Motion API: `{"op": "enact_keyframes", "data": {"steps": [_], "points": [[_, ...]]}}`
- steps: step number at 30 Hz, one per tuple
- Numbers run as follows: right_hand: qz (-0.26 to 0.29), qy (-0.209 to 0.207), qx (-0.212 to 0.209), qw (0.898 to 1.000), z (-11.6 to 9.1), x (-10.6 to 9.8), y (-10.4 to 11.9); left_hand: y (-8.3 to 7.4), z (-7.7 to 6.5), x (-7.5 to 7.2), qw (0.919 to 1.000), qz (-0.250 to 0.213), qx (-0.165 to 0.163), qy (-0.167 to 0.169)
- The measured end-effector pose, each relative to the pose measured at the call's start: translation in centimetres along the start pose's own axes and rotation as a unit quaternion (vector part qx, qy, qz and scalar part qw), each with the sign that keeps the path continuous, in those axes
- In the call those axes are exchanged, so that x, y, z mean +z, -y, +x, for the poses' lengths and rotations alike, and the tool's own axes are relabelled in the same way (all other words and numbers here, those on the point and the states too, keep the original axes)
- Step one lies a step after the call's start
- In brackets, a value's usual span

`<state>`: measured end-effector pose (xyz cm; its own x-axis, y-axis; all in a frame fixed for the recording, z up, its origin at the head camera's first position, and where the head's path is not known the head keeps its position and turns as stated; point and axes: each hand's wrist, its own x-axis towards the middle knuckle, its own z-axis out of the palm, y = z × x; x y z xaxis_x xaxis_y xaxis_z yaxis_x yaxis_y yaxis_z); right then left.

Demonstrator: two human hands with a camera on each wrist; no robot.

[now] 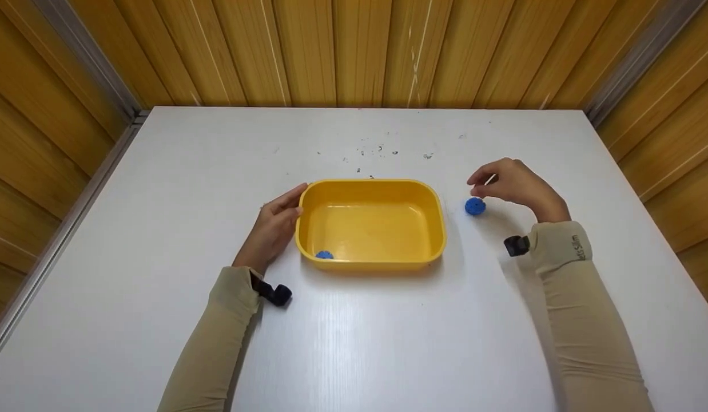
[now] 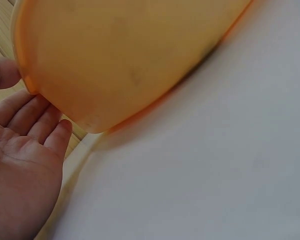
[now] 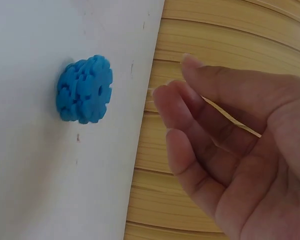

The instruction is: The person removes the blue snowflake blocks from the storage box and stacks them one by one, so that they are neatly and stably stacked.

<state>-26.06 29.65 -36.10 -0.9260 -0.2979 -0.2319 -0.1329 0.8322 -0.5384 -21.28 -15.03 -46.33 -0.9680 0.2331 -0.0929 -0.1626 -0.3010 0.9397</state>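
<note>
A yellow plastic bin stands on the white table, and my left hand holds its left end. In the left wrist view the thumb meets the rim and the other fingers lie against the outer end wall. Inside the bin, in its near left corner, lies a blue notched piece, partly hidden by the near wall. Right of the bin is a small stack of blue notched discs on the table. My right hand hovers just above that stack, fingers loosely bent, apart from it and holding nothing.
The white table has dark scuff marks beyond the bin. Yellow wood-look panels enclose its back and sides, with metal framing at the corners. Each sleeved wrist carries a small black camera.
</note>
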Motion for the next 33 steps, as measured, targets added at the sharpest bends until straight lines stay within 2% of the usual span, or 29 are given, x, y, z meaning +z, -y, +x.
{"op": "enact_keyframes", "data": {"steps": [4, 15, 22, 29, 33], "points": [[-0.002, 0.005, -0.009, 1.000, 0.3, 0.0, 1.7, 0.0, 0.0, 0.0, 1.0000, 0.004, -0.002, -0.001], [-0.016, 0.016, -0.072, 0.997, 1.1, 0.5, 5.9, 0.0, 0.0, 0.0, 0.9997, 0.010, 0.017, 0.014], [-0.021, 0.055, -0.114, 0.992, 2.3, 1.8, 8.5, 0.1, -0.3, -0.1, 0.9995, 0.000, 0.021, 0.023], [-0.025, 0.101, -0.179, 0.978, 3.9, 3.7, 11.7, -0.2, -0.7, -0.2, 0.9993, 0.001, 0.029, 0.023], [-0.022, 0.138, -0.190, 0.972, 4.7, 5.2, 13.2, -0.3, -0.6, -0.3, 0.9996, 0.000, 0.023, 0.018]]}}
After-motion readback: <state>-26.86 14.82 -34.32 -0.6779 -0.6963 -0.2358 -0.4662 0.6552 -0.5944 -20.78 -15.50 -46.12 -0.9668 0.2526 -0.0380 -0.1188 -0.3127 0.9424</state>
